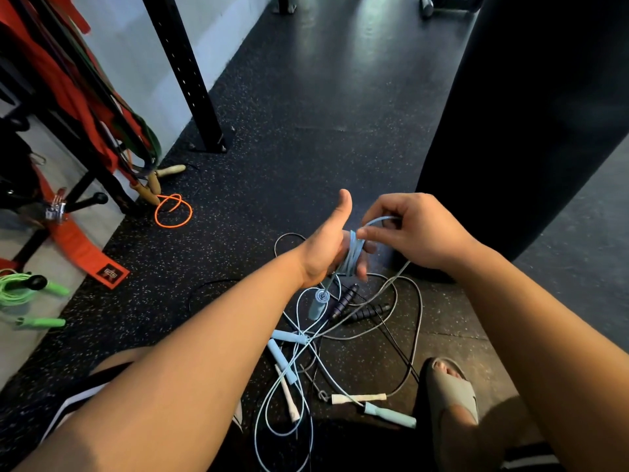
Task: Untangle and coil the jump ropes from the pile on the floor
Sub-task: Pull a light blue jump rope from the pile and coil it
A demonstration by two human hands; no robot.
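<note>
1. The left hand (325, 248) is raised thumb up, with the light blue rope (352, 255) wound in several turns round its fingers.
2. The right hand (420, 229), just beside the left, pinches a loop of the same rope between thumb and fingers.
3. A blue handle (315, 306) hangs just below the left hand.
4. The pile of ropes (289, 336) lies tangled on the floor (272, 165) beneath both hands.
5. An orange rope (173, 211) lies well apart, left of the left hand.

Left hand (323, 248) thumb-up, right hand (413, 233) pinched.
</note>
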